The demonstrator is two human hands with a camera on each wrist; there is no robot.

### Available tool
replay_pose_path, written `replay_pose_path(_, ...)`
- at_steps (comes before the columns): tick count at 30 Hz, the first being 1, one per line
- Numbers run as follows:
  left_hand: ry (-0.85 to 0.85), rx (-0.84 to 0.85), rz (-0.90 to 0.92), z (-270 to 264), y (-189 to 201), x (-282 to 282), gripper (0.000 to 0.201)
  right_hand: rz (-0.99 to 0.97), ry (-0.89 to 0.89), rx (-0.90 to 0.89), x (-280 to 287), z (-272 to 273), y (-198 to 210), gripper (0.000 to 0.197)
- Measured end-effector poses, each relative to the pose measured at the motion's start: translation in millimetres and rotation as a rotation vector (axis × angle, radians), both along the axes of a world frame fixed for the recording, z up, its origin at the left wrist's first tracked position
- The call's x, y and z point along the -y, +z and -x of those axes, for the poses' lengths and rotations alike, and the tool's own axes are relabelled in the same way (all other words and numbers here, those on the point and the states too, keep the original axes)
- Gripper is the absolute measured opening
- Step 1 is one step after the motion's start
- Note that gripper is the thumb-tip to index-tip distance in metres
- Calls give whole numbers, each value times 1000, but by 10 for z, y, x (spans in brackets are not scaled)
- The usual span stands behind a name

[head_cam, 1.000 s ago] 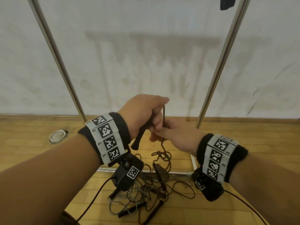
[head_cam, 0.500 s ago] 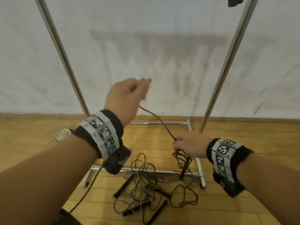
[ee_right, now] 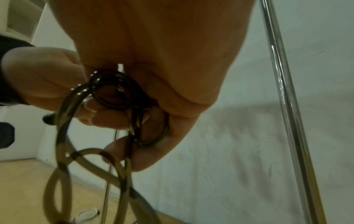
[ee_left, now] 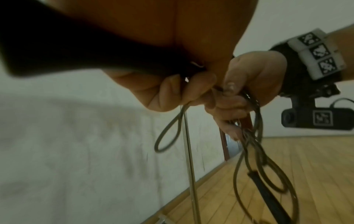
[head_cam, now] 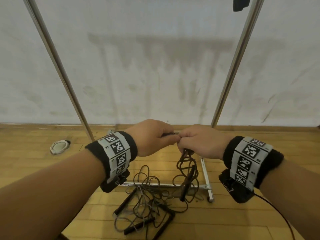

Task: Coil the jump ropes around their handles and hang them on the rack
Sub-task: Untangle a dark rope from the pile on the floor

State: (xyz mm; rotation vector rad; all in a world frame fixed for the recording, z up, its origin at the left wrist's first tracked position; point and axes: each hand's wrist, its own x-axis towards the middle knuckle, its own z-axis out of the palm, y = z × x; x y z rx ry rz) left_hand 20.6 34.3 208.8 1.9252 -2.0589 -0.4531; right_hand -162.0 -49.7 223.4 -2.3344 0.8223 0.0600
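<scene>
L hand (head_cam: 152, 135) and R hand (head_cam: 200, 141) meet in front of the rack (head_cam: 237, 54), both fists curled round one jump rope (head_cam: 187, 168). R grip clenches a bunch of loops, L pinches a strand beside it. Its handle (head_cam: 186, 188) dangles below, over the floor (head_cam: 34, 163). More ropes (head_cam: 143, 201) lie tangled on the floor; can't count them. Dark item (head_cam: 240, 3) at the top is cut off. Wrist views blurry.

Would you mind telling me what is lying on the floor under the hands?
A tangle of jump ropes with black handles lies on the wooden floor, across the rack's base bar. How many ropes cannot be told; they overlap.
</scene>
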Motion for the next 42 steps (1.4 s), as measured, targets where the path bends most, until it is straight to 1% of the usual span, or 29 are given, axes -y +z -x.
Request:
replay_pose_path(1, 7, 37, -14, 6, 2, 14, 33, 13, -6, 7, 8, 11, 7, 22)
replay_pose_path(3, 26, 25, 0, 21, 24, 36, 34, 36, -7, 17, 14, 28, 12, 21)
replay_pose_path(8, 171, -250, 136, -14, 113, 79, 31, 35, -9, 86, 1, 25, -80, 15)
replay_pose_path(11, 270, -411, 165, -35, 126, 75, 32, 23, -19, 131, 38, 0, -149, 15)
replay_pose_path(13, 315, -523, 174, -61, 140, 64, 35, 11, -25, 143, 97, 3, -195, 17)
replay_pose_path(16, 353, -629, 181, -104, 135, 44, 45, 48, -5, 109, 179, 24, -262, 20)
replay_pose_path(19, 357, -708, 163, -98, 121, 28, 51, 101, 30, -25, 191, 27, -340, 20)
replay_pose_path(22, 364, -827, 192, -98, 187, 8, 55, 183, 62, -233, 197, 22, -455, 26)
replay_pose_path(24, 395, -998, 271, -150, 296, -5, 56, 234, 70, -408, 228, 53, -570, 40)
replay_pose_path(26, 471, -1205, 368, -251, 417, -19, 52, 237, 71, -620, 256, 137, -722, 50)
replay_pose_path(27, 518, -1293, 411, -314, 471, -26, 48, 229, 87, -717, 260, 180, -789, 50)
replay_pose_path(28, 563, -1341, 449, -378, 498, -32, 44, 229, 113, -791, 264, 215, -840, 47)
replay_pose_path(29, 600, -1339, 477, -444, 501, -46, 40, 234, 128, -801, 267, 229, -857, 43)
replay_pose_path(30, 639, -1270, 487, -498, 465, -50, 39, 216, 111, -744, 281, 240, -854, 39)
replay_pose_path(31, 679, -1129, 465, -553, 410, -62, 37, 186, 76, -641, 298, 228, -815, 36)
replay_pose_path(33, 733, -739, 309, -637, 237, -92, 32, 169, 21, -398, 315, 161, -680, 31)
replay_pose_path(34, 749, -592, 211, -660, 146, -103, 30, 163, -4, -301, 314, 127, -606, 29)
replay_pose_path(35, 766, -513, 139, -675, 75, -108, 29, 139, -32, -215, 305, 101, -542, 28)
replay_pose_path(36, 782, -505, 114, -686, 25, -101, 27, 96, -56, -141, 285, 76, -479, 26)
replay_pose_path(37, 791, -550, 129, -693, 0, -86, 24, 47, -74, -91, 264, 60, -433, 25)
replay_pose_path(38, 787, -634, 175, -698, -14, -63, 19, 10, -80, -68, 235, 45, -392, 25)
replay_pose_path(39, 773, -735, 230, -696, -11, -37, 19, -10, -80, -65, 211, 31, -364, 25)
replay_pose_path(42, 728, -978, 301, -667, 15, 12, 48, -43, -118, -64, 190, -5, -335, 28)
